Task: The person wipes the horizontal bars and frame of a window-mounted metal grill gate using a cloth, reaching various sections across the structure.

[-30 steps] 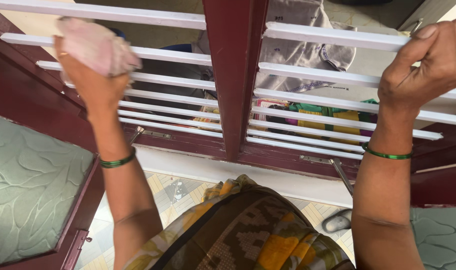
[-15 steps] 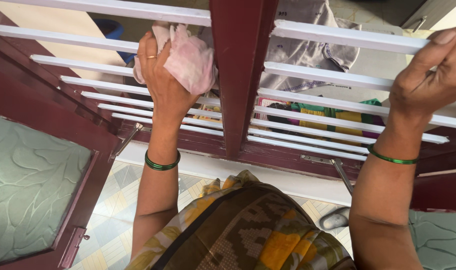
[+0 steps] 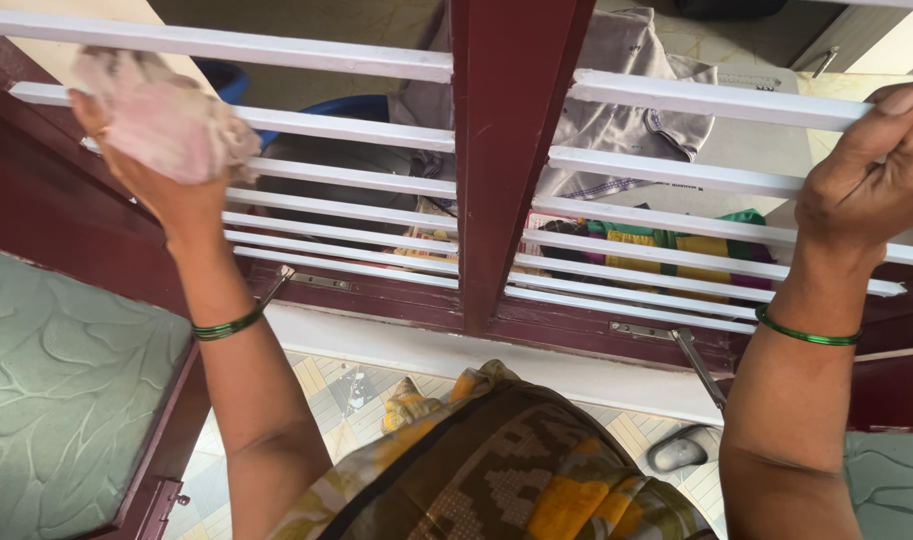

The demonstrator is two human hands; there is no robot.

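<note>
Left hand (image 3: 166, 185), upper left, clutched a pink cloth (image 3: 161, 110) against white bars (image 3: 346, 178); right hand (image 3: 871, 185) gripped another bar (image 3: 716, 100).

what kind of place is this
Probably a home, at a window: white grille bars in a maroon frame, a patterned-glass shutter swung open, tiled floor below, clothes outside.

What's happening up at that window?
A person is wiping the white window bars with a pink cloth. The left hand presses the bunched cloth against the bars at the far left of the grille. The right hand grips a bar on the right side. A dark red post splits the grille, and a shutter with green patterned glass hangs open at the left.
</note>
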